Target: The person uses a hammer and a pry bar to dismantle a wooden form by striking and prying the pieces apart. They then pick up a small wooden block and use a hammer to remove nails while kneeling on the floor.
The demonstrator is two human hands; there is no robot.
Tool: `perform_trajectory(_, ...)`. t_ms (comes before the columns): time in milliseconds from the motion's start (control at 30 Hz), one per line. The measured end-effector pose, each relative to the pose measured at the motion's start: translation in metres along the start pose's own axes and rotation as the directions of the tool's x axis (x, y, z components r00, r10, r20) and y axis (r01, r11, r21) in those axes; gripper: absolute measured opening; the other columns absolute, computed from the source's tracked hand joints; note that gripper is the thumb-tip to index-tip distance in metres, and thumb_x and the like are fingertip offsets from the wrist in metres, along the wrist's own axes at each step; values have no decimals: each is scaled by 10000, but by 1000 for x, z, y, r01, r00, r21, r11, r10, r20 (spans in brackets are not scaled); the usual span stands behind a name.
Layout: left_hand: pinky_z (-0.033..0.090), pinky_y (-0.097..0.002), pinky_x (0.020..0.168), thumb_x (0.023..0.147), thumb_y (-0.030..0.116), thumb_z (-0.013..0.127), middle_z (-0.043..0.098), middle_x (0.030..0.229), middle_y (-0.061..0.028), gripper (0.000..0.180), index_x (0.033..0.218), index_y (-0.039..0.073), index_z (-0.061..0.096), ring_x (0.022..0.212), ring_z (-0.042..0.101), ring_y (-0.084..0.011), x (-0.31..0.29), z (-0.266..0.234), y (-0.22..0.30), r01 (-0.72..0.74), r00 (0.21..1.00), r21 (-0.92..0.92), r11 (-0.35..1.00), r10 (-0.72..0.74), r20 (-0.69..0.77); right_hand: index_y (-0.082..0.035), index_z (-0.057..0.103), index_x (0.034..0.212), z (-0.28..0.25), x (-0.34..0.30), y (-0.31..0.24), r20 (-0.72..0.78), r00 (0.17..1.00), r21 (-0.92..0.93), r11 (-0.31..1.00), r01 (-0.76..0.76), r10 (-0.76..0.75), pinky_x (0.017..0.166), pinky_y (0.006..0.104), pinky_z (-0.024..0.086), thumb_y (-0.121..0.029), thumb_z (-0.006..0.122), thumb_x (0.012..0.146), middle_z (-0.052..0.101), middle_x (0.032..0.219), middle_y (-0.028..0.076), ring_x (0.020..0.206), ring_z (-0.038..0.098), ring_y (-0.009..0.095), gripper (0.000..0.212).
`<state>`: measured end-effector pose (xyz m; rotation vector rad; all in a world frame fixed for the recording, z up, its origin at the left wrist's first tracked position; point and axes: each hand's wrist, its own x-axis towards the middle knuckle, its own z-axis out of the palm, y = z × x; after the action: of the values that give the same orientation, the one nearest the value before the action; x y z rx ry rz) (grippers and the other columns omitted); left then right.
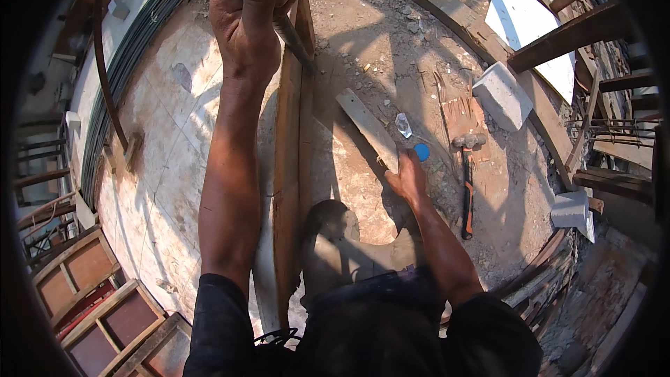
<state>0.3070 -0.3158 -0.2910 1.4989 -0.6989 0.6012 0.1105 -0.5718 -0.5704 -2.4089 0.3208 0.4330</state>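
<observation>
Stretched far forward, my left hand is closed round a dark rod, whose lower end slants down to the right beside a long timber beam. The rod's upper part is cut off by the picture's top edge. Lower and to the right, my right hand grips the near end of a short wooden plank, which points away from me to the left. Right of that hand lie a blue round cap and a crumpled clear plastic piece. A hammer with an orange and black handle rests farther right on the ground.
A pale concrete block and a white board lie at the far right, near dark timbers. Bundled dark bars curve along the left. Wooden framed panels stand at lower left. Rubble covers the dusty ground.
</observation>
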Motion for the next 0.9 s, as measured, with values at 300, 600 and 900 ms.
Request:
perform_trajectory(300,450,-285,653,1046,462,560,546,862,-31,429,1192,61,514,734,520,-121,5,-14,-9,-43,989,-193,980,70,131,-45,478,1477,13,134,22,178,752,62,770,635,-634,1020,457,470,-142,741,716,544,1315,254,1217,546,434,811)
perform_trajectory(600,379,-231,576,1064,417,556,454,810,37,373,1161,57,538,661,461,-60,-7,20,-8,-68,995,-103,992,60,-80,-40,541,1435,-12,203,2,373,697,161,782,602,-613,1006,438,487,-150,808,641,638,1216,244,1148,621,393,845)
perform_trajectory(900,360,-302,584,1051,549,498,511,758,-61,497,1045,52,483,653,432,-126,0,-2,0,16,990,-95,995,-2,143,-165,558,1474,-24,252,-33,418,749,-36,815,578,-513,909,387,551,-102,849,645,722,1144,188,1052,704,312,881)
